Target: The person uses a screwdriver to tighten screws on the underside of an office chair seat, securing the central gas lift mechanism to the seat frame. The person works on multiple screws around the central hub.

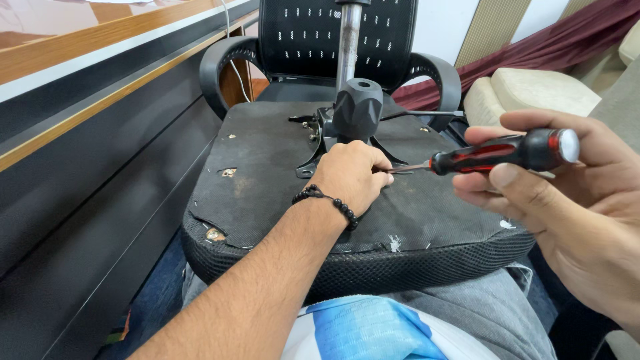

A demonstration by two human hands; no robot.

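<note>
Screwdriver (493,155) sits gripped in your right hand (567,200), tip meeting your curled left hand (350,175) on the upturned chair seat (267,193); bare fabric stretches toward the seat's near edge.

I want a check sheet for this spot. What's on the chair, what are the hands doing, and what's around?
Surface: upturned chair seat, black underside cloth torn in places, staples showing.
Job's things: screwdriver, red and black handle; metal bracket under a grey knob and steel post.
Clutter: nothing seen.
Hands: left hand, beaded bracelet, rests on the seat at the screwdriver tip; right hand grips the handle.
Cables: white cable behind the armrest.
Surroundings: dark desk front left; cream sofa and maroon cloth right.
</note>
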